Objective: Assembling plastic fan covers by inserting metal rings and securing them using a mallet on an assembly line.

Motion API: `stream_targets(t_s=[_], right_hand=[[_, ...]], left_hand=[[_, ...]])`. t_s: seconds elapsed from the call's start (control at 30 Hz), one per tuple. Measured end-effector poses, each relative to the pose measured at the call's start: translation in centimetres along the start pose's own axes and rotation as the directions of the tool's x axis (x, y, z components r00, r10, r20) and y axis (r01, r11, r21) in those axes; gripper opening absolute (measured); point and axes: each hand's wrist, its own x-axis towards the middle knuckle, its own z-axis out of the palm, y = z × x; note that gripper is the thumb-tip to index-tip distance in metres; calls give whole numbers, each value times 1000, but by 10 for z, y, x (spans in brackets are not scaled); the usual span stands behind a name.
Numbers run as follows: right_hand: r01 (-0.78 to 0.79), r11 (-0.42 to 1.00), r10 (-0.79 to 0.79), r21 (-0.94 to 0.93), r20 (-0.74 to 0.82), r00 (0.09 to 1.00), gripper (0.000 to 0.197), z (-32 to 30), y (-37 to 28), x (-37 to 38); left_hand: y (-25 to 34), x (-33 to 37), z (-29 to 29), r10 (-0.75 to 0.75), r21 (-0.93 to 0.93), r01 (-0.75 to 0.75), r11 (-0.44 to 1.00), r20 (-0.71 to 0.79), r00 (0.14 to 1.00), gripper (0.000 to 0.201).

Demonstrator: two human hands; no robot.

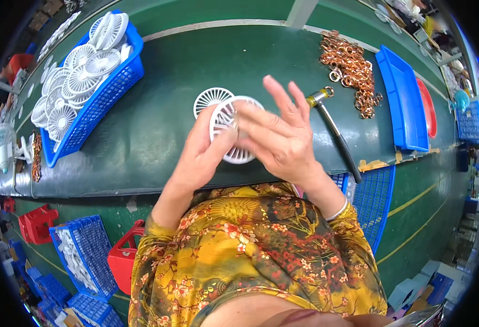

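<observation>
Above the green work table, my left hand (200, 146) is closed round the left edge of a round white fan grille (242, 155), its thumb across the front. My right hand (289, 143) is at the right side of the same grille. Two of its fingers point up and apart, while the others reach over the grille's middle and are smeared by motion. Whether they pinch anything small there is hidden. Just behind my left hand, a second white grille (209, 98) lies on the table, partly covered.
A blue basket (98, 101) heaped with white grilles stands at the left. To the right lie a hammer (336, 133), a pile of copper-coloured rings (349, 65) and a blue tray (405, 103). Red stools (37, 223) and blue crates (95, 250) are on the floor below the table edge.
</observation>
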Motion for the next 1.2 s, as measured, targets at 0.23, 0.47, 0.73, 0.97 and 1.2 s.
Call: stream_targets(t_s=[0.23, 0.47, 0.73, 0.97, 1.2], right_hand=[[-97, 771, -26, 629, 184, 983, 29, -17, 24, -5], [-521, 751, 569, -406, -1, 822, 30, -36, 151, -39], [-481, 807, 545, -342, 119, 830, 11, -60, 176, -82], [-555, 605, 635, -571, -75, 769, 24, -63, 226, -106], [-581, 592, 700, -558, -1, 714, 18, -78, 190, -117]], left_hand=[[15, -11, 0, 73, 394, -112, 913, 111, 991, 48], [1, -7, -45, 541, 938, -138, 319, -61, 839, 38], [-18, -27, -69, 471, 969, 210, -129, -126, 873, 45], [35, 20, -103, 710, 995, 16, -98, 59, 701, 36], [87, 93, -189, 190, 949, 272, -162, -241, 952, 43]])
